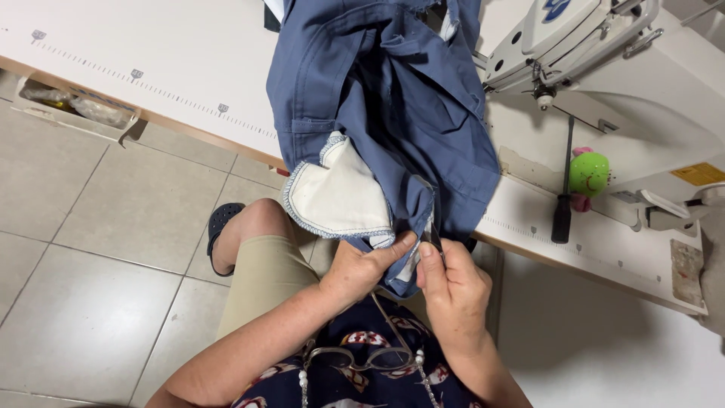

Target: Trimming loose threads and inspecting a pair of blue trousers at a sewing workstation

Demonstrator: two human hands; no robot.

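Note:
A blue garment (393,98) with a white pocket lining (340,193) hangs off the front edge of a white sewing table (174,68) onto my lap. My left hand (362,268) pinches the garment's lower edge between thumb and fingers. Right beside it, my right hand (453,291) holds the same edge, with a thin dark tool (434,236) sticking up between its fingers; what kind of tool it is cannot be told. The two hands almost touch.
A white sewing machine (604,53) stands at the upper right. A green and pink pincushion (587,175) and a black-handled screwdriver (563,204) lie on the table by it. Glasses on a beaded chain (362,357) hang at my chest. A small tray (72,109) hangs under the table's left edge.

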